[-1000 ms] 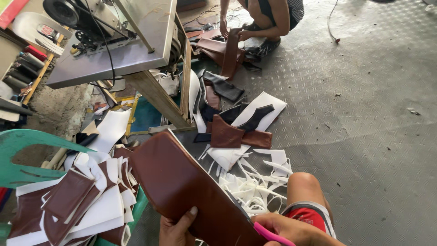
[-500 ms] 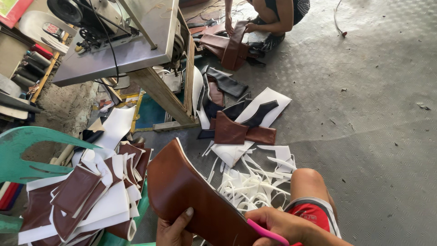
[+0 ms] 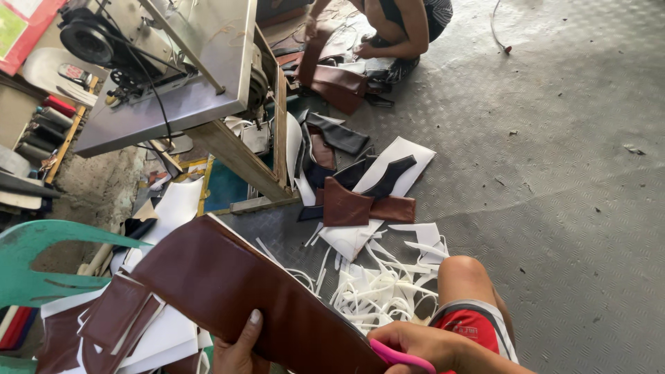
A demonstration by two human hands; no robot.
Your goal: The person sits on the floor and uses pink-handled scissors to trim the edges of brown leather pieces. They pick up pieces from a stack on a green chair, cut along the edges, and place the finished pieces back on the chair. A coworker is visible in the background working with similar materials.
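My left hand (image 3: 237, 346) grips the near edge of a long brown leather piece (image 3: 235, 284), thumb on top. The piece slants up and to the left over my lap. At the bottom edge my right hand (image 3: 422, 344) is closed around pink-handled scissors (image 3: 396, 354) at the piece's right end; the blades are hidden. My bare knee (image 3: 465, 277) and red shorts sit just right of the hands.
A stack of brown and white cut pieces (image 3: 118, 325) lies on a green plastic chair (image 3: 41, 263) at left. White trimmings (image 3: 377, 284) and brown cut shapes (image 3: 353, 204) litter the grey floor. A sewing machine table (image 3: 187, 83) stands behind. Another person (image 3: 402, 28) crouches at the top.
The view has shifted slightly, and the brown piece now sits lower and flatter in my hands. My right hand with the scissors stays at its right end.
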